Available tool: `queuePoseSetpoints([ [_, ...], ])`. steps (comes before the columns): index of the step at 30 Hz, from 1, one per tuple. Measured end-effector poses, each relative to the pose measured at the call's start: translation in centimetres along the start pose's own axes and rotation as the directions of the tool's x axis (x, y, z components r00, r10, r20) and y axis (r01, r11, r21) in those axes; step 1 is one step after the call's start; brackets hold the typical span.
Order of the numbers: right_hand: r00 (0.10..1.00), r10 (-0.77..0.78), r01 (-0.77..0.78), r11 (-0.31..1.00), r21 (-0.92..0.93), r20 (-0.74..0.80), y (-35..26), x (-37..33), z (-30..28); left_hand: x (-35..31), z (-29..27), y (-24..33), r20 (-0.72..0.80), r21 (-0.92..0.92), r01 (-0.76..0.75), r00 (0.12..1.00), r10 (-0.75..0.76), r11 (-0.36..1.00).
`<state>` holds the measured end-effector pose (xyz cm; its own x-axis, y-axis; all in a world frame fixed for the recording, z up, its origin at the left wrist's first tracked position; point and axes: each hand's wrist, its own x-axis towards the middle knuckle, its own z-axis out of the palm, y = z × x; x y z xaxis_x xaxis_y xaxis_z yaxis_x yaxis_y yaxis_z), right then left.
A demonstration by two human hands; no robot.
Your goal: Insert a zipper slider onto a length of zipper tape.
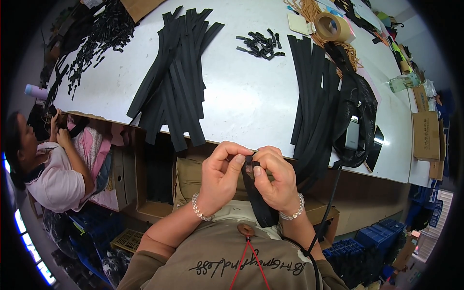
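Note:
Just off the table's near edge, my two hands meet in front of my chest. A black fabric strap [257,205] hangs down between them, its upper end pinched at the fingertips. My left hand [223,170] is closed, thumb against forefinger, at the left side of that end. Curled round the same end from the right, my right hand [276,180] presses its thumb on the strap. Whether a small part sits between the fingertips, I cannot make out. Ahead on the table lie a pile of black straps [179,72] and a small heap of black plastic pieces [261,44].
More black straps [309,92] overhang the edge at right, beside a black mesh bag [360,111] with a phone-like device [352,133]. Tape [332,26] and tan cord lie behind. A cable runs by my right arm. Another person [58,169] works at left, near a large black heap [108,34].

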<state>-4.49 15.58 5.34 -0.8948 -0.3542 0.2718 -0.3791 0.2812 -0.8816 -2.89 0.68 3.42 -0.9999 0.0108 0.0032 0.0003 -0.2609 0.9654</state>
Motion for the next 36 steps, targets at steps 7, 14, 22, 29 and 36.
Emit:
queuePoseSetpoints([
  [7, 0.999, 0.050, -0.050, 0.997, 0.063, 0.016, -0.1, 0.0, -0.2, -0.1, -0.1, 0.0, 0.034, -0.050, 0.065, 0.997, -0.063, 0.997],
  [14, 0.996, 0.047, -0.049, 0.998, 0.030, 0.079, 0.0, 0.1, -0.7, 0.0, -0.3, 0.0, 0.054, 0.037, 0.065, 0.996, -0.067, 0.997],
  [22, 0.994, 0.108, -0.109, 0.992, 0.065, 0.011, -0.3, -0.2, -0.2, 0.1, -0.2, 0.4, 0.073, 0.087, 0.045, 0.996, -0.051, 0.995],
  [29, 0.996, 0.002, -0.003, 1.000, -0.011, -0.094, -0.4, -0.3, 0.5, 0.1, 0.1, 0.4, 0.055, 0.170, -0.076, 0.996, 0.067, 0.983],
  [36, 0.977, -0.059, 0.047, 0.997, -0.065, -0.204, -0.3, -0.3, 1.3, -0.1, 0.4, 0.4, 0.017, 0.105, -0.074, 0.997, 0.073, 0.992],
])
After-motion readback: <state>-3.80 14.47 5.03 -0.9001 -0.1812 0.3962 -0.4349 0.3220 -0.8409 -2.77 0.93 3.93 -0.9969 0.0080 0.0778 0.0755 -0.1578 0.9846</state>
